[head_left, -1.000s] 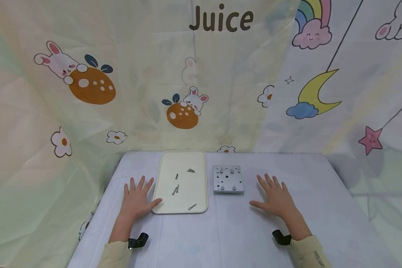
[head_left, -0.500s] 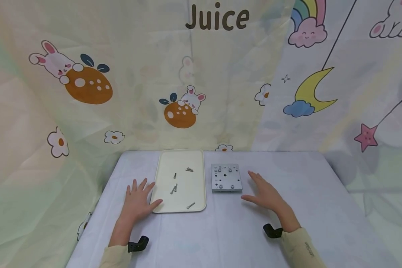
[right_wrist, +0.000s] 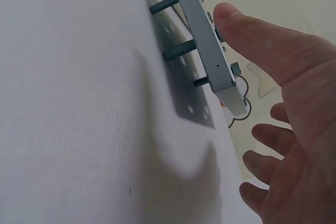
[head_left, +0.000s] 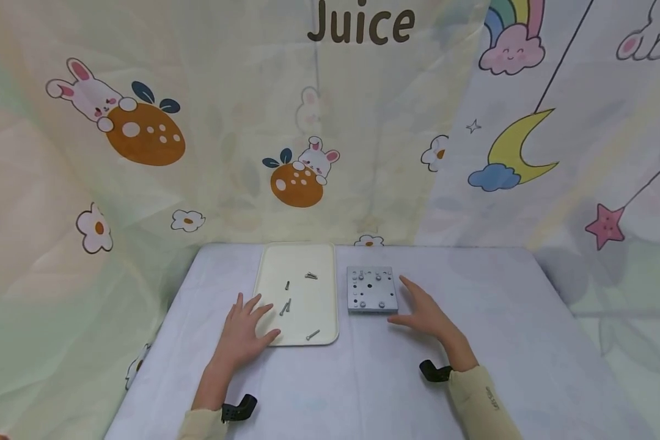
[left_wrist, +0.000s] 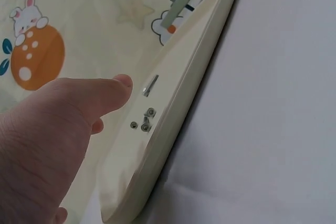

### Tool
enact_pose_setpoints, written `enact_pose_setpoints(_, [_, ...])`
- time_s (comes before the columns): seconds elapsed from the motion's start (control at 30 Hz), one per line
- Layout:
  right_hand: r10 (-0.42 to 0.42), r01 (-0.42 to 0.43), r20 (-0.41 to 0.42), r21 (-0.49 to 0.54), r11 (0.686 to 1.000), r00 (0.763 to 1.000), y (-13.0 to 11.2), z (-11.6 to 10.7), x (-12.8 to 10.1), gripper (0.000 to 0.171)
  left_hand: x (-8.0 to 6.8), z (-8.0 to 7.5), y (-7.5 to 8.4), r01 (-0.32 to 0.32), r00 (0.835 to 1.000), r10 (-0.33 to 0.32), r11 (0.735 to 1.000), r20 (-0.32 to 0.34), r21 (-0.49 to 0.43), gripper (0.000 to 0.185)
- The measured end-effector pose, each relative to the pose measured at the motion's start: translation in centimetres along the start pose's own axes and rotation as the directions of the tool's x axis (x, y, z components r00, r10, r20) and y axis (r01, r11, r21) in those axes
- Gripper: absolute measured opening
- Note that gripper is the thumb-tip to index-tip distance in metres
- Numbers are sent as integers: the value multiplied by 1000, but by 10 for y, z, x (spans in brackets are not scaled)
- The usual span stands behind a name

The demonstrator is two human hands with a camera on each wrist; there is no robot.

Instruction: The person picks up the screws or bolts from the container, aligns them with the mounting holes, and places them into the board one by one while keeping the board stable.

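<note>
My left hand point(head_left: 244, 335) is over the left edge of the cream tray point(head_left: 321, 260), its fingers spread and holding nothing. Several metal screws point(head_left: 284, 307) lie in the tray; the left wrist view shows some screws point(left_wrist: 150, 85) beyond my thumb. Right of the tray stands a silver metal plate point(head_left: 382, 288) with holes and bolt heads on top. Bolts point(right_wrist: 180, 50) stick out beneath it and hold it above the cloth. Beside the plate's right edge is my right hand point(head_left: 426, 313), thumb and fingers apart, gripping nothing. Whether its fingertips touch the plate I cannot tell.
A white cloth point(head_left: 352, 391) covers the table. Behind it hangs a printed fabric backdrop point(head_left: 231, 122) with rabbits and a moon. Each wrist carries a black camera mount, one of them the left mount point(head_left: 239, 408).
My right hand has moved left, up to the metal plate's right side. My left hand has shifted right over the tray's edge. The tray, screws and plate stay where they were.
</note>
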State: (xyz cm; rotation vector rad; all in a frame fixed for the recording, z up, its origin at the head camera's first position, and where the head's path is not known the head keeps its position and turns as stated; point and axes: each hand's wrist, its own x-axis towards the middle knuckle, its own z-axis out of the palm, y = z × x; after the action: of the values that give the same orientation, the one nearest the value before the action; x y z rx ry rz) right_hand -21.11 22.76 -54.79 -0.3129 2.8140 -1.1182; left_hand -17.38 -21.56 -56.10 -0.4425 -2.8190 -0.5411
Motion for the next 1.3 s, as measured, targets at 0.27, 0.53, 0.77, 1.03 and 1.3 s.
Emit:
enact_pose_setpoints(0.27, [4,-4,2,79,997,1000,5,11,4,107,-5,2,12,-42,999,39,995,-38,-89,48])
enact_pose_setpoints(0.53, [2,-4,14,111,994,1000,10,21,16,105,-3,4,22,-15,998,4,981,-58,-194,44])
enact_pose_setpoints(0.77, [-1,0,8,147,989,1000,15,17,20,103,-1,9,32,32,999,-32,962,3,-270,39])
enact_pose_setpoints(1.03, [-14,1,68,200,980,998,19,11,25,105,-1,18,40,47,999,-44,950,17,-308,34])
enact_pose_setpoints(1.3, [-86,64,98,208,976,991,30,6,28,102,2,28,45,54,998,-46,952,37,-300,33])
